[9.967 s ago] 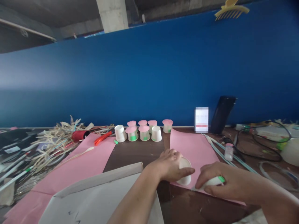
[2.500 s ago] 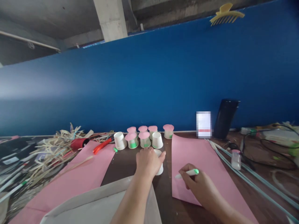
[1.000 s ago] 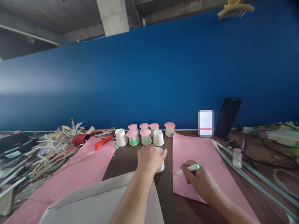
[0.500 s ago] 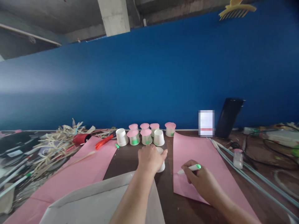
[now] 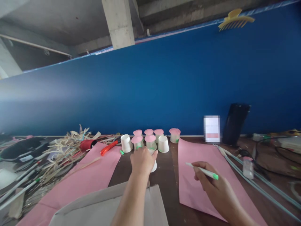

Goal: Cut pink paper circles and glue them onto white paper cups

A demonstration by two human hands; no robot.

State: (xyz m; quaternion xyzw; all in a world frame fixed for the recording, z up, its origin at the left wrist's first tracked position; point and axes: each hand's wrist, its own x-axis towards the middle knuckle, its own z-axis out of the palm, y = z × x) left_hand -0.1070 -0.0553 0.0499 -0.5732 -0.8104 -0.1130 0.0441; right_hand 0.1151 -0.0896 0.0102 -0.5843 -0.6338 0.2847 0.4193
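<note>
Head view: my left grip (image 5: 142, 160) is closed around a white cup (image 5: 153, 167) that seems to stand wide end down on the dark tabletop (image 5: 171, 193), just in front of pink-topped cups (image 5: 174, 137) and two plain cups (image 5: 163, 144). My right grip (image 5: 213, 186) is clamped on a green-ended marker (image 5: 207, 172), tip foremost at the pink sheet (image 5: 195, 191); whether it touches the paper, I cannot tell. The step in hand, I judge, is placing or steadying the cup, with the marker at the ready. Letting go calls for opening the fingers evenly and lifting clear without nudging the neighbouring cups; any stroke calls for a steady tip and a flat sheet.
</note>
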